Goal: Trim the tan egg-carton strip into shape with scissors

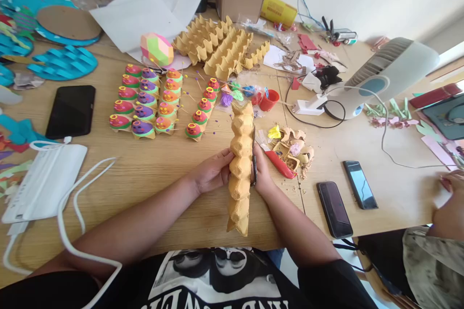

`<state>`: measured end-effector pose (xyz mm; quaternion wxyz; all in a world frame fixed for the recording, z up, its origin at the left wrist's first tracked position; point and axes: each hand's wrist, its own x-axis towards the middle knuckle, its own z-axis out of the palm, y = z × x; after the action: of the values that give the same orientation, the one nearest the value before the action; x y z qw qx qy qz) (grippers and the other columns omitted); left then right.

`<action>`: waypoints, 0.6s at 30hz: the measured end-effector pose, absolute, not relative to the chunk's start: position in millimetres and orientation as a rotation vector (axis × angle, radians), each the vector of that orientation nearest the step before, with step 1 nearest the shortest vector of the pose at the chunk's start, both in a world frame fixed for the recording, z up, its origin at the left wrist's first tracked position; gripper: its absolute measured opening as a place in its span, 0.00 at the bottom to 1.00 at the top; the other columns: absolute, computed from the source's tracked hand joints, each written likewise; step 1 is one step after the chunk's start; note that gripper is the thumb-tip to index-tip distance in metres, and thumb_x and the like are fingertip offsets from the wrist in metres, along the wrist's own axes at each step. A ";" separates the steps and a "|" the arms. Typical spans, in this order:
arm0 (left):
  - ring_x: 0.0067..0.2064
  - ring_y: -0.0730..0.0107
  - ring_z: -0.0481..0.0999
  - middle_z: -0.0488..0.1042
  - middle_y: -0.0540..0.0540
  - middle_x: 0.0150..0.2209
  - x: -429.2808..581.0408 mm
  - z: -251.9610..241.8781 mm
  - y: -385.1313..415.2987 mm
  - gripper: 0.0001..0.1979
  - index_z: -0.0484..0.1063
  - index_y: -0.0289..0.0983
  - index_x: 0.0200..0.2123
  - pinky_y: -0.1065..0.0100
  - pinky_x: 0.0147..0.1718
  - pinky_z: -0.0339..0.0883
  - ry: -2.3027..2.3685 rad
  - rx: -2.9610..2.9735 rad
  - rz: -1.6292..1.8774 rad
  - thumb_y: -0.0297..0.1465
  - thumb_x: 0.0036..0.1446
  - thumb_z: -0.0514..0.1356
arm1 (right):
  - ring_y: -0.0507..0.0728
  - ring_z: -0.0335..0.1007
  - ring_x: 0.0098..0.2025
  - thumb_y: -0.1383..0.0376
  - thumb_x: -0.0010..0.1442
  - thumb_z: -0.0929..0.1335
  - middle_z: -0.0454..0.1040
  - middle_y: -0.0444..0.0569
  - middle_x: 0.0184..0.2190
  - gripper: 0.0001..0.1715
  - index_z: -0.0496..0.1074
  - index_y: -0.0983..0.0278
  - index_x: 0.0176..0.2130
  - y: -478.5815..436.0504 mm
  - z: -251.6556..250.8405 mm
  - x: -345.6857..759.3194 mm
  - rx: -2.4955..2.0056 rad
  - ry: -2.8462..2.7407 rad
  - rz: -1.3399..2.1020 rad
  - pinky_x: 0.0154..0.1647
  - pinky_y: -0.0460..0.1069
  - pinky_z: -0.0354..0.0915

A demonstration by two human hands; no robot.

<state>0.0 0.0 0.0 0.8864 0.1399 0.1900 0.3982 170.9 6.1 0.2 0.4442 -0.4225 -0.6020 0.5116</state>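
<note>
At the far left, blue woven-paper shapes (62,63) run out of view. Below them lie a white power strip (45,183), its small markings illegible, and a black smartphone (70,111). Next stand rows of painted egg-carton caterpillars (147,99) with faces. The person's left hand (217,166) is clamped on the near-upright egg-carton strip (241,154), thumb on its side, other fingers partly hidden behind it. Beneath, the black T-shirt (213,275) carries large white letters, cut by the lower edge and not readable whole. The strip is held above the table, between both hands. Along its right side show black scissors (254,161), partly covered; the right hand (262,171) grips their handle, though how its fingers are spread I cannot tell. Farther right come a yellow box (278,9), its print too blurred to read, two smartphones (335,210), a white fan (391,77) and another person's hand (453,183), cut off.
</note>
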 end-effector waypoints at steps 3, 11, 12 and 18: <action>0.41 0.61 0.85 0.84 0.44 0.43 0.4 -1.0 0.1 0.12 0.77 0.38 0.48 0.65 0.41 0.79 0.392 0.302 0.831 0.33 0.62 0.67 | 0.72 0.63 0.63 0.43 0.59 0.73 0.76 0.57 0.51 0.32 0.70 0.55 0.56 5.5 -0.8 170.5 -1.024 -1.475 1.294 0.61 0.65 0.65; 0.40 0.65 0.84 0.83 0.46 0.42 0.0 -5.3 0.3 0.16 0.76 0.39 0.50 0.65 0.42 0.79 0.386 0.350 0.829 0.37 0.61 0.68 | 0.71 0.67 0.63 0.43 0.59 0.73 0.79 0.53 0.50 0.33 0.70 0.53 0.57 5.7 -5.9 170.2 -1.009 -1.500 1.240 0.63 0.65 0.65; 0.40 0.65 0.84 0.83 0.46 0.42 0.0 -5.0 0.4 0.16 0.76 0.39 0.49 0.65 0.42 0.79 0.390 0.349 0.831 0.37 0.60 0.69 | 0.71 0.67 0.62 0.43 0.59 0.73 0.79 0.53 0.50 0.33 0.70 0.53 0.57 6.0 -6.8 170.3 -1.006 -1.504 1.235 0.62 0.65 0.66; 0.39 0.66 0.83 0.83 0.47 0.41 0.7 -3.0 0.1 0.16 0.77 0.40 0.48 0.65 0.41 0.79 0.408 0.347 0.832 0.38 0.59 0.70 | 0.68 0.71 0.54 0.44 0.62 0.71 0.78 0.51 0.47 0.25 0.70 0.52 0.53 7.3 -11.0 170.9 -1.015 -1.507 1.217 0.55 0.62 0.68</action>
<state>0.7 0.1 -3.0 0.8802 0.1666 0.1958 0.3990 170.9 7.3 -11.0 0.4596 -0.4123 -0.6120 0.4943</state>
